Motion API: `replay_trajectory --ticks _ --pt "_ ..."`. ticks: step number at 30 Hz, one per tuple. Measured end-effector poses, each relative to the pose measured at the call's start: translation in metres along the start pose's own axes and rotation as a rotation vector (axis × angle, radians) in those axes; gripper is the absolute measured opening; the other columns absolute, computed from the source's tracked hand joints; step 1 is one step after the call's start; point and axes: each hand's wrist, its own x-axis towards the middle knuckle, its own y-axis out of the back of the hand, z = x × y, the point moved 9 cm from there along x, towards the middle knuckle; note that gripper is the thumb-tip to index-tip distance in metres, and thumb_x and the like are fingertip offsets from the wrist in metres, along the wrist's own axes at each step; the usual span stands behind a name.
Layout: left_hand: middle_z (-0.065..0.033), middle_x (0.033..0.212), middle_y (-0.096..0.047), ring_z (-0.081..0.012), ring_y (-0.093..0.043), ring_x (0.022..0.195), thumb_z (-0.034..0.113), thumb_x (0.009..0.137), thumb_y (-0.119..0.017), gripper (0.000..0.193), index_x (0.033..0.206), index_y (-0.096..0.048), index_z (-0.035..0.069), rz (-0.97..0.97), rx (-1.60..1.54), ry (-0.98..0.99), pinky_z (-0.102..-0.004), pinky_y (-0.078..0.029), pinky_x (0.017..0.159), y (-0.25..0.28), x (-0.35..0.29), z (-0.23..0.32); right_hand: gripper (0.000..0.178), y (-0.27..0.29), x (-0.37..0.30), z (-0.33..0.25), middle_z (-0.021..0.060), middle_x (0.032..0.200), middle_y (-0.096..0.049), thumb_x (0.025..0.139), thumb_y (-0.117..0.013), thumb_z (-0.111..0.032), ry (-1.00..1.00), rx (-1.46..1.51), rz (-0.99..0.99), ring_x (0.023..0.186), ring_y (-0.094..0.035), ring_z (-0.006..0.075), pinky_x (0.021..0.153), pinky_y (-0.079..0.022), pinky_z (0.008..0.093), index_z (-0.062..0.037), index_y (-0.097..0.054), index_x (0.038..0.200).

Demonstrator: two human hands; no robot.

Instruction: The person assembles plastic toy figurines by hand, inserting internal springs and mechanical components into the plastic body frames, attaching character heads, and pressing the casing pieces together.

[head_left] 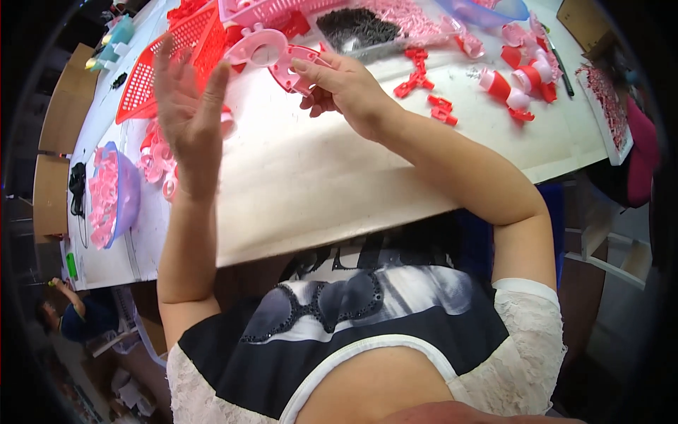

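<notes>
Above the table, my right hand [349, 92] is closed on a plastic piece [244, 51] with a round pink part and a red-edged part joined to it. Its thumb and fingers grip the red-edged end, and the round pink end points left. My left hand [194, 120] is raised beside that pink end with fingers stretched out and slightly blurred. Nothing shows in it. Behind it stands a red perforated basket [145, 78]. Below it, partly hidden by the wrist, lie several pink plastic parts [154, 159].
A purple bowl [128, 194] of pink parts stands at the left. At the back are a pink basket [275, 13] and a clear tray [381, 48] of black and pink pieces. Red clips [415, 74] and red-and-pink assemblies [505, 85] lie at the right. Another person [78, 314] is at far left.
</notes>
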Motion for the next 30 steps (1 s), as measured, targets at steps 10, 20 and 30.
replay_trajectory --ticks 10,20,30 --pt "-0.0128 0.113 -0.053 -0.0216 -0.052 0.104 0.023 0.091 -0.046 0.033 0.114 -0.047 0.0 -0.106 -1.107 1.1 -0.0336 -0.042 0.09 -0.079 -0.078 -0.078 0.034 -0.006 -0.009 -0.002 0.002 0.086 -0.059 0.087 -0.051 -0.037 -0.093 -0.453 -0.112 0.069 -0.055 0.0093 0.061 -0.043 0.0228 -0.0055 -0.057 0.098" --pt "-0.0152 0.116 -0.05 -0.0263 -0.055 0.099 0.017 0.079 -0.057 0.05 0.124 -0.039 0.006 -0.214 -1.319 1.323 -0.0415 -0.047 0.085 -0.103 -0.108 -0.072 0.03 0.171 0.012 -0.114 0.0086 0.093 -0.062 0.081 -0.059 -0.016 0.274 -1.317 0.431 0.082 -0.059 0.0187 0.074 -0.046 0.0289 -0.0042 -0.057 0.108" --pt "-0.0161 0.124 -0.044 -0.0271 -0.052 0.105 0.004 0.065 -0.058 0.072 0.131 -0.029 0.006 -0.398 -1.367 1.214 -0.0425 -0.046 0.087 -0.104 -0.098 -0.056 0.023 0.212 0.064 -0.069 0.0161 0.086 -0.063 0.075 -0.061 -0.016 -0.105 -1.998 0.162 0.081 -0.059 0.0304 0.074 -0.046 0.0389 -0.0059 -0.062 0.095"
